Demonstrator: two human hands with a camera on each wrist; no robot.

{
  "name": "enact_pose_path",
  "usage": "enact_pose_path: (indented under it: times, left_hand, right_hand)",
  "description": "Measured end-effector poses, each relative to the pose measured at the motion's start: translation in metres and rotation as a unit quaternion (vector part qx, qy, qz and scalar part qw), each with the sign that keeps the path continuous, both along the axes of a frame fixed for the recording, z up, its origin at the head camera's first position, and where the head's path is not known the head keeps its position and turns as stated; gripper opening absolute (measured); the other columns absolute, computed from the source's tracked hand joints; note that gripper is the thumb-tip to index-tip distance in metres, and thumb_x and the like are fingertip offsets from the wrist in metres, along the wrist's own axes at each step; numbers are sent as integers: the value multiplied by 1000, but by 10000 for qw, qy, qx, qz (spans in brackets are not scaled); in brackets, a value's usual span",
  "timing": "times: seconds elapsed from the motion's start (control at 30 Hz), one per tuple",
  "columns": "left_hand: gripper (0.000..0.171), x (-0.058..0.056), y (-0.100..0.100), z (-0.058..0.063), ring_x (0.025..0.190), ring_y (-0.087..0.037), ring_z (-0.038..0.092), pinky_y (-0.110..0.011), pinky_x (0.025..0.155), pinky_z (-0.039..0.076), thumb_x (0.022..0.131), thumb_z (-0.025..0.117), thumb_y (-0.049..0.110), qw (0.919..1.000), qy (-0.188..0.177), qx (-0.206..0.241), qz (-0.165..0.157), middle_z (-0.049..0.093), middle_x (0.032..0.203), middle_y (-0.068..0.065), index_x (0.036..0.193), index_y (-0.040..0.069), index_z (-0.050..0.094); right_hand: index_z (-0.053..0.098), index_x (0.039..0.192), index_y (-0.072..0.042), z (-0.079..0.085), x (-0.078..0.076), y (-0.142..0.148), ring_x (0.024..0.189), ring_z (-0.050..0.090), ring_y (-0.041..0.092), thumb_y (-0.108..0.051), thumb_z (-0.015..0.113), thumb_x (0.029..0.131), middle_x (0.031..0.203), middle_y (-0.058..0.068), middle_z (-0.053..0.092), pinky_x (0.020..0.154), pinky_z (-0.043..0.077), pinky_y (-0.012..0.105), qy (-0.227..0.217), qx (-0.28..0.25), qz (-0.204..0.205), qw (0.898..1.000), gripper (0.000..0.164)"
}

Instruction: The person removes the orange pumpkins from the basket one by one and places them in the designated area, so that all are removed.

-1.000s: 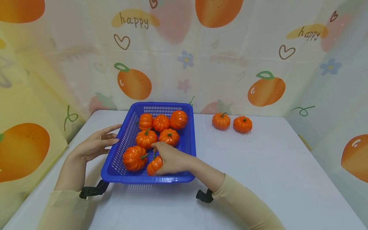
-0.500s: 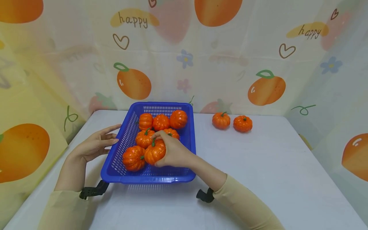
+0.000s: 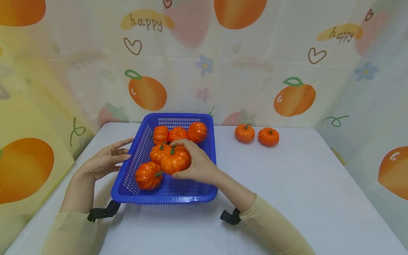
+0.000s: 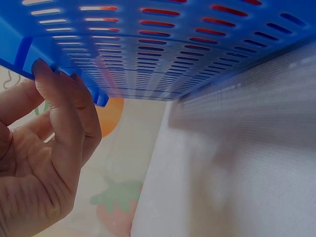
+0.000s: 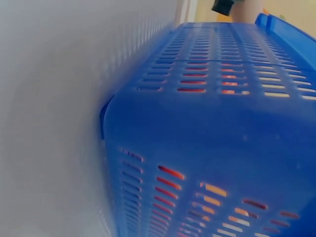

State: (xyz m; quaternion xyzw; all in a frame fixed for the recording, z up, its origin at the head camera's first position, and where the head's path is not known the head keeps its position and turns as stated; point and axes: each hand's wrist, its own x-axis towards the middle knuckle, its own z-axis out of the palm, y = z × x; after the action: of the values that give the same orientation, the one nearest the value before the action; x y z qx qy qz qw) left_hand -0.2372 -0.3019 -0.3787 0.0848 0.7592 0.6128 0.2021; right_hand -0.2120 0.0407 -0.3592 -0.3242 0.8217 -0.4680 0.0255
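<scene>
In the head view my right hand (image 3: 200, 163) grips a small orange toy pumpkin (image 3: 175, 161) with a green stem, fingers behind it and thumb on its near side. It is held over the blue slotted basket (image 3: 191, 196). Another pumpkin there is now hidden behind it. Still showing inside are a front-left pumpkin (image 3: 148, 176), a middle one (image 3: 157, 153) and several at the back, among them a corner pumpkin (image 3: 197, 132). My left hand (image 3: 105, 159) has its fingers spread at the basket's left side; the left wrist view shows fingertips (image 4: 43, 74) right at the rim.
Two pumpkins stand on the white table (image 3: 287, 198) at the back right, a left one (image 3: 244, 133) and a right one (image 3: 268, 136). A fruit-patterned curtain (image 3: 236, 85) rises behind the table. The right wrist view is mostly filled by the basket's slotted side (image 5: 197, 123).
My right hand has lifted the pumpkin from the basket's near part and carried it up and away, over the middle pumpkins. The left hand and basket have stayed in place.
</scene>
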Motion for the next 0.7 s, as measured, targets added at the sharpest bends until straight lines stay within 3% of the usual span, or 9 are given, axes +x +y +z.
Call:
enact_pose_path:
  times: [0.37,0.7]
  left_hand:
    - [70,0,-1,-1,94,-7,65,-32,83,57,102,52,13,10000,-35,-3,16,62,103,10,160,14,13]
    - [70,0,-1,0,95,-7,65,-32,84,57,102,52,13,10000,-48,-34,38,62,104,10,160,15,13]
  right_hand:
    - [48,137,-29,4,0,25,134,47,21,-25,88,72,144,-4,48,111,42,54,-158,-125,-338,9992,76]
    - [45,141,-36,3,-14,69,138,43,24,-24,85,76,150,-3,43,108,44,56,-112,-615,-849,9944,78]
